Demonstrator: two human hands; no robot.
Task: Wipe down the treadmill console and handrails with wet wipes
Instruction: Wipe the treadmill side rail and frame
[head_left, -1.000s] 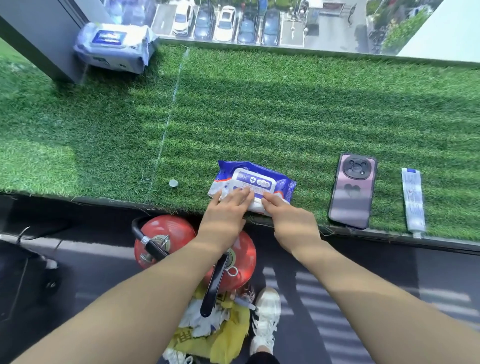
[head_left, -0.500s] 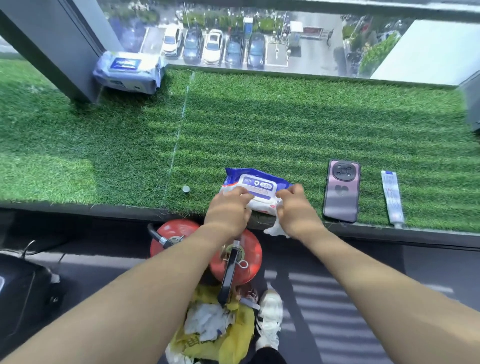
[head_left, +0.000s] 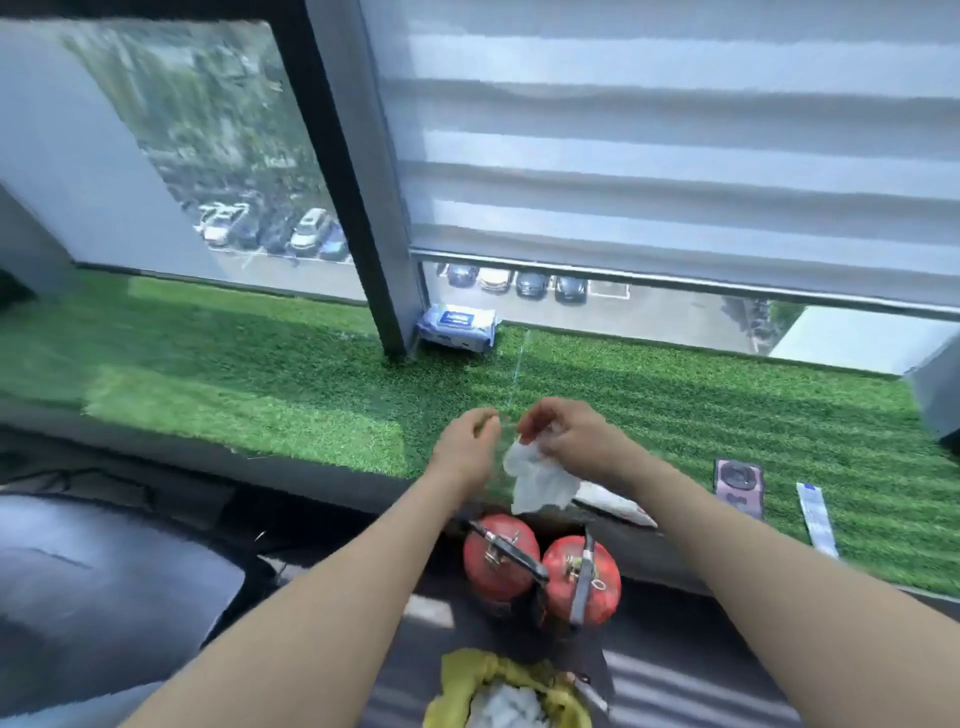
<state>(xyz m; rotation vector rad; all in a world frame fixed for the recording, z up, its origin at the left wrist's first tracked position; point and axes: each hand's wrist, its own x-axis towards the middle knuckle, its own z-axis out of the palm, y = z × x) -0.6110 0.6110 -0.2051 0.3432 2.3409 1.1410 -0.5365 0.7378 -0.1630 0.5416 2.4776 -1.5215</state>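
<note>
My right hand (head_left: 571, 441) pinches a crumpled white wet wipe (head_left: 540, 480), which hangs above the front edge of the grass-covered ledge (head_left: 311, 395). Just left of it is my left hand (head_left: 465, 444) with its fingers curled; whether they touch the wipe is unclear in the blur. The wipe pack (head_left: 615, 503) lies on the ledge edge, mostly hidden under my right forearm. A dark rounded part of a machine (head_left: 104, 582) fills the lower left; I cannot make out a console or handrails.
A second wipes pack (head_left: 457, 325) lies by the window post (head_left: 358, 208). A phone (head_left: 738, 486) and a white tube (head_left: 818, 519) lie on the grass at right. Two red fire extinguishers (head_left: 540, 566) and a yellow bag of used wipes (head_left: 506, 691) stand on the floor below.
Both hands have lifted off the wipe pack, and the right hand has drawn a white wipe out of it. My view has tilted up and swung left.
</note>
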